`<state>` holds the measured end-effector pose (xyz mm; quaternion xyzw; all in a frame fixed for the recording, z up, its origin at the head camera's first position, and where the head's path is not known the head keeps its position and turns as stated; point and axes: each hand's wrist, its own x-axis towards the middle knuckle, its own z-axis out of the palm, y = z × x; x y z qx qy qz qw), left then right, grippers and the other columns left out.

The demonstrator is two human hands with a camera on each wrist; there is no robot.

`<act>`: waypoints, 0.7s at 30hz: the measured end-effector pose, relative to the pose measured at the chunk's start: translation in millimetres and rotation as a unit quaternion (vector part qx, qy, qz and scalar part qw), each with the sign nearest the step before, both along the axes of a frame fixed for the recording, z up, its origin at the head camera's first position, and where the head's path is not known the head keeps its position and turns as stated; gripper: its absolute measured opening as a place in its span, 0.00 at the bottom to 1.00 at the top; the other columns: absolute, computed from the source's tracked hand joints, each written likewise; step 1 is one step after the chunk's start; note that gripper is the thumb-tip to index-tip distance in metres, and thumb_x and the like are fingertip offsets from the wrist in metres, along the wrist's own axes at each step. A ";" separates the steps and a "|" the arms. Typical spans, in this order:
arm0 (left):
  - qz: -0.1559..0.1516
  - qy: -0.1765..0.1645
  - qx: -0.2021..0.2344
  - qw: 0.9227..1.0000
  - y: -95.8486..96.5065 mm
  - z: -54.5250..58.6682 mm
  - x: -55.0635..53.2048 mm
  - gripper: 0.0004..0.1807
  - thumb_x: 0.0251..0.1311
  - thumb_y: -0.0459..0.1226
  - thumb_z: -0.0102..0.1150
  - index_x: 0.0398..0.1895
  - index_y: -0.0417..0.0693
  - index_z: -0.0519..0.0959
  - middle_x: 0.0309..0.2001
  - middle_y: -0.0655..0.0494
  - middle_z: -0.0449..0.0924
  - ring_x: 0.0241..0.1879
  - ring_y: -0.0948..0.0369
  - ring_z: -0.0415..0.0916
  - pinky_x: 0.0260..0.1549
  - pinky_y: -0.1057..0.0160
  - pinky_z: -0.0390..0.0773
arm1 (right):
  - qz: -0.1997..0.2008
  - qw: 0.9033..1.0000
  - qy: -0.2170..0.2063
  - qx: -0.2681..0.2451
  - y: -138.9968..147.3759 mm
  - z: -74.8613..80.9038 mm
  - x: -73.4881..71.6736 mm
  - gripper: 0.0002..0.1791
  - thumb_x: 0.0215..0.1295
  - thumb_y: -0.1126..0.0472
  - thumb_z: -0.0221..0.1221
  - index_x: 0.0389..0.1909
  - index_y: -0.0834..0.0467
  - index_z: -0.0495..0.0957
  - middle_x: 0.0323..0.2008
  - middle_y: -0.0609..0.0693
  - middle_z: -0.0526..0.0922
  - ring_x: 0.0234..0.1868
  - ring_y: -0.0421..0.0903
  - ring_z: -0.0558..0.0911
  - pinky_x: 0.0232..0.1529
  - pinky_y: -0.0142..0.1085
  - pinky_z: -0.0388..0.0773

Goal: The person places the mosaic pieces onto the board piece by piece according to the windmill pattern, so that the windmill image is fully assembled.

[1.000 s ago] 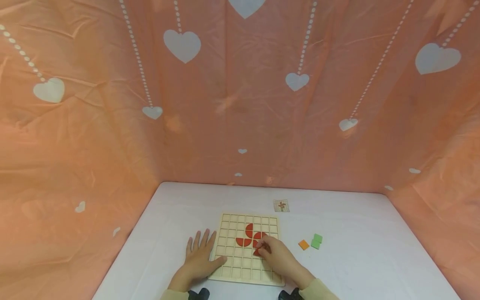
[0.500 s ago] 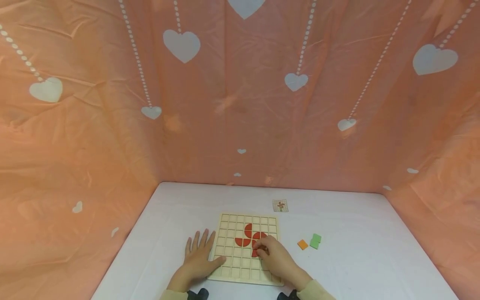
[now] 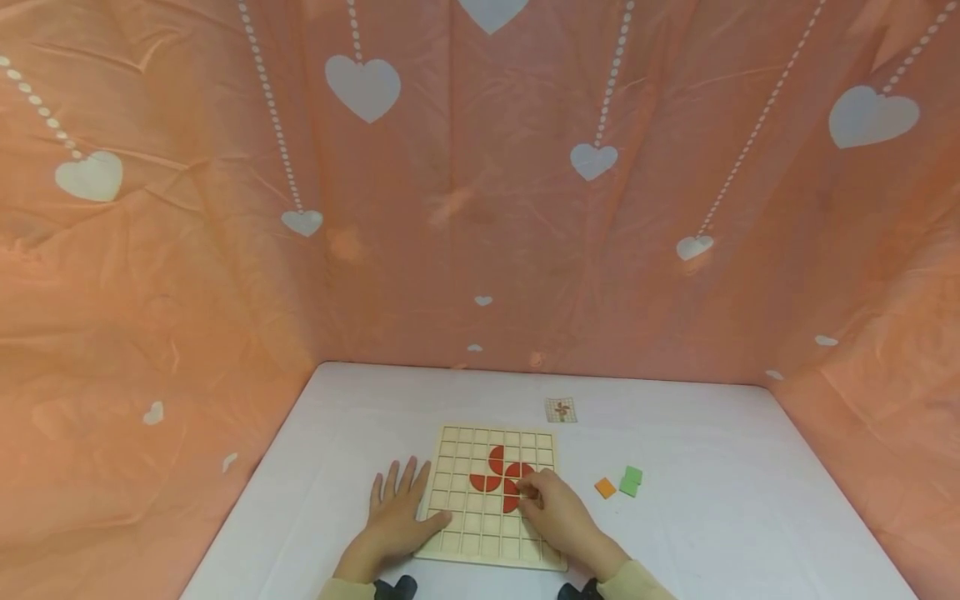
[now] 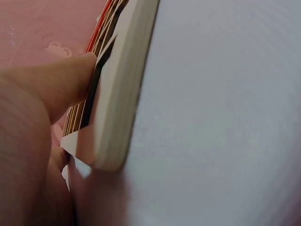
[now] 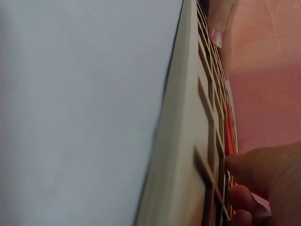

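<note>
A square wooden grid board [image 3: 482, 547] lies on the white table, with several red quarter-circle pieces [image 3: 496, 460] set in its cells like a pinwheel. My left hand [image 3: 400, 521] rests at the board's left edge, fingers spread and thumb over the rim. At the pinwheel's lower right, my right hand [image 3: 561, 515] has its thumb and index finger bent at the right edge of the lowest red quarter-circle piece [image 3: 510, 505]. That piece lies in its cell. In the right wrist view the thumb [image 5: 249, 165] comes close to red; the exact contact is hidden.
A small card [image 3: 561, 410] printed with a pinwheel on a grid lies behind the board. To the right are an orange square tile [image 3: 605, 487] and green square tiles [image 3: 632, 481]. A patterned orange curtain [image 3: 480, 208] encloses the table's back and sides.
The lowest red quarter-circle piece, skewed under my right fingers a second ago, now sits aligned in its cell. My right fingers have shifted slightly right, showing more of it. My left hand stays put.
</note>
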<state>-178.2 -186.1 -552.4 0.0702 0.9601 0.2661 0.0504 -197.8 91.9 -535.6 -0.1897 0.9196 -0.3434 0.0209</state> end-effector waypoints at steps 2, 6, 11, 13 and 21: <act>0.001 -0.002 -0.004 1.000 0.2 -1.0 -0.4 0.52 0.57 0.64 0.56 0.75 0.41 0.54 0.75 0.38 0.43 0.73 0.39 0.30 0.65 0.39 0.23 | -0.007 1.000 -0.001 0.002 -1.4 -1.1 -0.5 0.11 0.63 0.59 0.63 0.45 0.57 0.81 0.36 0.41 0.75 0.37 0.38 0.76 0.42 0.39 0.78; 0.003 -0.006 -0.005 1.000 0.4 -1.8 -0.8 0.52 0.57 0.64 0.55 0.75 0.42 0.53 0.75 0.38 0.42 0.73 0.40 0.29 0.65 0.39 0.22 | -0.018 1.000 -0.006 -0.001 -3.2 -2.2 -1.5 0.09 0.63 0.58 0.63 0.43 0.55 0.81 0.36 0.40 0.75 0.39 0.39 0.76 0.43 0.40 0.77; 0.003 -0.003 -0.001 1.000 1.1 1.7 -0.4 0.52 0.57 0.64 0.56 0.75 0.41 0.54 0.75 0.38 0.42 0.73 0.39 0.29 0.65 0.39 0.22 | -0.022 1.000 -0.004 -0.017 -3.1 -0.8 -1.0 0.08 0.63 0.59 0.63 0.41 0.55 0.80 0.35 0.41 0.76 0.37 0.38 0.75 0.40 0.38 0.77; 0.002 -0.003 -0.001 1.000 1.1 2.6 -0.1 0.52 0.57 0.64 0.56 0.75 0.40 0.54 0.75 0.37 0.43 0.73 0.39 0.29 0.65 0.38 0.23 | -0.020 0.999 -0.002 -0.026 -3.1 -0.1 -0.3 0.08 0.62 0.60 0.64 0.41 0.56 0.80 0.34 0.41 0.76 0.37 0.39 0.75 0.39 0.38 0.76; 0.004 -0.005 0.001 1.000 2.3 2.9 2.2 0.52 0.56 0.63 0.57 0.74 0.40 0.54 0.75 0.37 0.43 0.73 0.38 0.30 0.65 0.38 0.24 | -0.019 0.999 -0.005 -0.043 -0.4 0.2 1.2 0.09 0.63 0.60 0.63 0.43 0.56 0.81 0.35 0.42 0.77 0.36 0.38 0.74 0.37 0.36 0.75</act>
